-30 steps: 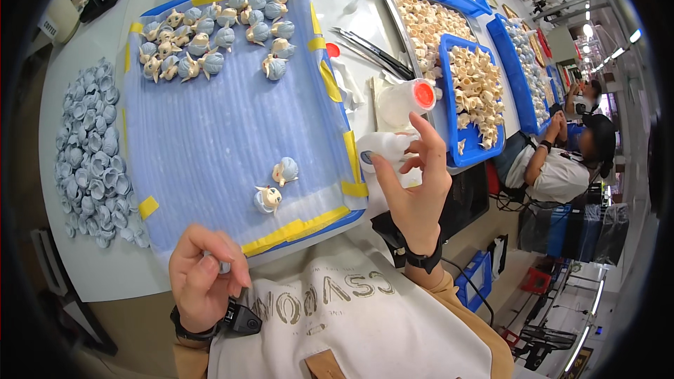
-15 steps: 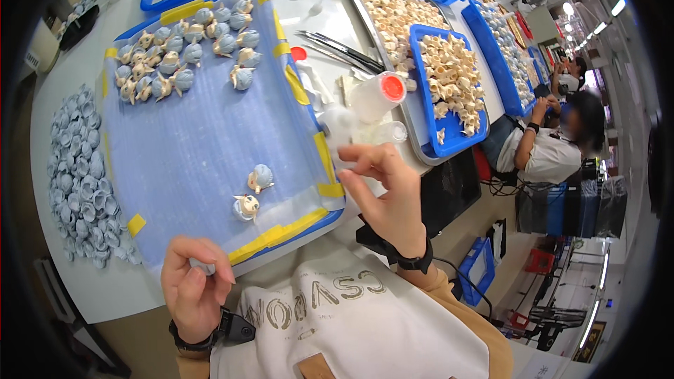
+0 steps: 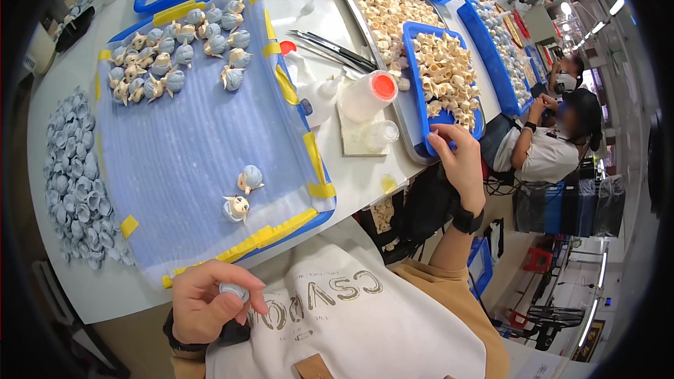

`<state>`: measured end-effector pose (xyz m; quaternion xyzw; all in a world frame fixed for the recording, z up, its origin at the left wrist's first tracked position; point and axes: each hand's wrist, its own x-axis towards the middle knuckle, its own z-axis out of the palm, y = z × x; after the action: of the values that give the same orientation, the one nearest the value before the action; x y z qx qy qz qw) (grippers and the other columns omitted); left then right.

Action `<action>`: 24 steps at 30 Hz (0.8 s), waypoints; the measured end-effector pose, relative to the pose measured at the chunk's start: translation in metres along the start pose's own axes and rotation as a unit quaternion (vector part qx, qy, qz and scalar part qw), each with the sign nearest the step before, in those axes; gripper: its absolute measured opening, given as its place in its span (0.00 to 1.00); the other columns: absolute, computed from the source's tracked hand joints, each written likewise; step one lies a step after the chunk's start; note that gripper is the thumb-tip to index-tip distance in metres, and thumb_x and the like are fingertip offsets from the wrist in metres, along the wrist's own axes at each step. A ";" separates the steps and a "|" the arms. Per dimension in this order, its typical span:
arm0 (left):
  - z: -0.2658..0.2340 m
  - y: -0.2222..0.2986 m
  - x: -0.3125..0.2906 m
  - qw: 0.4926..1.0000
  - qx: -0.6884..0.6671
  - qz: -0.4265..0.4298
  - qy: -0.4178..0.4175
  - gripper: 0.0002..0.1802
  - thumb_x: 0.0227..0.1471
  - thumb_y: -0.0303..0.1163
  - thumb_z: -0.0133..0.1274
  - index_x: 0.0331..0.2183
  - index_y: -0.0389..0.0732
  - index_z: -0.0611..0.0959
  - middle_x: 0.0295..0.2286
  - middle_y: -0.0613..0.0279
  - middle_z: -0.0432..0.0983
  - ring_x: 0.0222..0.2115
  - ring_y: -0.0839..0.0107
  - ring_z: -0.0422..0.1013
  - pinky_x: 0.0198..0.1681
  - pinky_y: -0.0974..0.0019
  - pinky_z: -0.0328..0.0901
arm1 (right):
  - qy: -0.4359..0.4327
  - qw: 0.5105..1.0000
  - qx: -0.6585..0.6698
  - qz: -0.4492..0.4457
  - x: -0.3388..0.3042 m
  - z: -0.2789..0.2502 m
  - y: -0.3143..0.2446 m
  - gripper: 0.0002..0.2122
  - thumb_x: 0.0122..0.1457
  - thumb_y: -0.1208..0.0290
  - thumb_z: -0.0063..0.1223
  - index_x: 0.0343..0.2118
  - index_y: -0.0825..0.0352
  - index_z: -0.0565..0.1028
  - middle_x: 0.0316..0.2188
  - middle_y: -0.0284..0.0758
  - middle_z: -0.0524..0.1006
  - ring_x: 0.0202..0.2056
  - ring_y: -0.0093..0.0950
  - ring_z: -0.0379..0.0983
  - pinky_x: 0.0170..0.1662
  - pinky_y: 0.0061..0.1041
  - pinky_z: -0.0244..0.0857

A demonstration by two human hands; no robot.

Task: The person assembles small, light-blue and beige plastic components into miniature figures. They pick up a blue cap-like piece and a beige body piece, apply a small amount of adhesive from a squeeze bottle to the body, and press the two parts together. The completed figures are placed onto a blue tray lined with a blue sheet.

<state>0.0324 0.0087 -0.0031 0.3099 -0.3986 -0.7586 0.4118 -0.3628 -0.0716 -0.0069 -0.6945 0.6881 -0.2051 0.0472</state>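
Low at the front, my left hand (image 3: 203, 303) is closed on a blue-grey hair shell (image 3: 234, 292), held between thumb and fingers. My right hand (image 3: 460, 172) reaches to the near end of a small blue tray (image 3: 425, 142) of cream doll head pieces (image 3: 446, 77). Its thumb and fingertips come together there; whatever they pinch is hidden. Two doll heads with blue hair, an upper one (image 3: 249, 179) and a lower one (image 3: 236, 208), lie near the front of the film-covered tray (image 3: 189, 161). Several more doll heads (image 3: 161, 64) are grouped at its far end.
Loose hair shells (image 3: 74, 189) are heaped at the left. Right of the covered tray stand a red-capped bottle (image 3: 368, 96), a small clear cup (image 3: 382, 135) and a squeeze bottle (image 3: 323, 100). Tweezers (image 3: 337, 50) lie beyond. A co-worker (image 3: 554, 133) sits at the right.
My right hand has moved right, from beside the bottles to the small blue tray. My left hand has turned and shifted slightly right and nearer, showing more of the hair shell.
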 end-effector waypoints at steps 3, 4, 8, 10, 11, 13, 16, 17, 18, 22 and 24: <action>0.001 -0.001 0.000 1.000 -0.021 -0.010 0.010 0.11 0.49 0.22 0.44 0.36 0.28 0.74 0.27 0.49 0.74 0.17 0.78 0.65 0.20 0.76 0.62 | -0.013 0.996 0.062 0.060 0.001 -0.001 0.003 0.07 0.49 0.74 0.56 0.31 0.69 0.76 0.27 0.38 0.76 0.26 0.26 0.71 0.29 0.23 0.62; 0.001 -0.001 -0.001 0.999 -0.028 -0.011 0.017 0.11 0.49 0.21 0.45 0.37 0.28 0.73 0.28 0.49 0.74 0.17 0.78 0.65 0.21 0.76 0.62 | -0.029 0.994 0.069 0.074 0.003 -0.003 0.001 0.07 0.49 0.75 0.55 0.31 0.70 0.76 0.27 0.38 0.76 0.26 0.26 0.71 0.30 0.22 0.63; 0.004 0.003 0.006 0.999 -0.023 -0.027 -0.002 0.13 0.49 0.22 0.46 0.39 0.29 0.73 0.35 0.49 0.71 0.20 0.78 0.65 0.23 0.77 0.62 | 0.095 0.988 0.118 0.042 -0.005 -0.009 -0.023 0.07 0.50 0.78 0.53 0.32 0.72 0.74 0.27 0.35 0.75 0.26 0.23 0.70 0.32 0.21 0.63; 0.008 0.005 0.010 0.997 -0.052 -0.051 -0.016 0.14 0.49 0.23 0.49 0.40 0.30 0.73 0.37 0.51 0.69 0.22 0.78 0.65 0.24 0.76 0.61 | 0.081 0.903 0.421 0.031 -0.024 -0.021 -0.089 0.06 0.49 0.81 0.50 0.31 0.73 0.74 0.27 0.38 0.76 0.28 0.24 0.71 0.34 0.21 0.64; 0.009 0.005 0.012 0.996 -0.045 -0.059 -0.054 0.15 0.49 0.24 0.50 0.40 0.31 0.72 0.38 0.52 0.69 0.22 0.78 0.64 0.25 0.76 0.61 | 0.066 0.808 0.564 -0.156 -0.033 -0.007 -0.111 0.08 0.47 0.84 0.51 0.32 0.73 0.74 0.29 0.40 0.75 0.29 0.26 0.71 0.35 0.22 0.64; 0.007 0.006 0.018 0.989 -0.030 -0.080 -0.121 0.17 0.48 0.27 0.53 0.42 0.32 0.72 0.38 0.54 0.68 0.23 0.78 0.64 0.26 0.75 0.61 | -0.210 0.737 0.539 -0.350 -0.020 0.001 -0.141 0.12 0.42 0.79 0.62 0.31 0.68 0.72 0.31 0.44 0.76 0.31 0.30 0.72 0.31 0.21 0.63; 0.007 -0.002 0.020 0.985 0.072 -0.051 -0.146 0.15 0.48 0.31 0.56 0.38 0.35 0.76 0.33 0.63 0.71 0.25 0.79 0.65 0.27 0.74 0.61 | -0.235 0.724 0.586 -0.279 -0.019 0.031 -0.168 0.10 0.45 0.80 0.61 0.31 0.69 0.73 0.32 0.44 0.77 0.31 0.29 0.73 0.33 0.25 0.65; 0.006 -0.003 0.021 0.979 0.121 -0.023 -0.164 0.14 0.48 0.31 0.55 0.37 0.35 0.77 0.31 0.64 0.72 0.25 0.79 0.66 0.27 0.74 0.61 | -0.247 0.713 0.604 -0.257 -0.019 0.037 -0.171 0.10 0.46 0.80 0.61 0.31 0.69 0.73 0.33 0.44 0.77 0.31 0.30 0.73 0.34 0.25 0.65; 0.012 0.010 0.023 0.986 0.084 -0.073 -0.124 0.11 0.49 0.33 0.54 0.33 0.36 0.78 0.28 0.67 0.73 0.25 0.79 0.66 0.28 0.73 0.61 | -0.237 0.723 0.611 -0.220 -0.022 0.042 -0.173 0.09 0.46 0.80 0.60 0.32 0.70 0.73 0.32 0.44 0.77 0.30 0.30 0.72 0.34 0.25 0.65; 0.009 -0.002 0.018 0.990 0.031 -0.042 -0.128 0.19 0.55 0.42 0.46 0.32 0.34 0.78 0.27 0.63 0.74 0.25 0.78 0.66 0.27 0.74 0.61 | -0.230 0.731 0.599 -0.231 -0.024 0.047 -0.173 0.09 0.46 0.82 0.58 0.32 0.71 0.74 0.30 0.44 0.78 0.30 0.30 0.72 0.32 0.25 0.66; 0.006 0.000 0.020 0.989 0.015 -0.078 -0.126 0.22 0.56 0.45 0.43 0.33 0.33 0.77 0.26 0.62 0.73 0.25 0.78 0.66 0.27 0.74 0.60 | -0.205 0.741 0.571 -0.289 -0.024 0.051 -0.173 0.09 0.45 0.79 0.59 0.31 0.69 0.76 0.32 0.45 0.77 0.29 0.30 0.71 0.32 0.25 0.65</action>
<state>0.0181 -0.0063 -0.0025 0.2483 -0.4334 -0.8154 0.2927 -0.1825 -0.0510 0.0015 -0.7282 0.1822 -0.4160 0.5133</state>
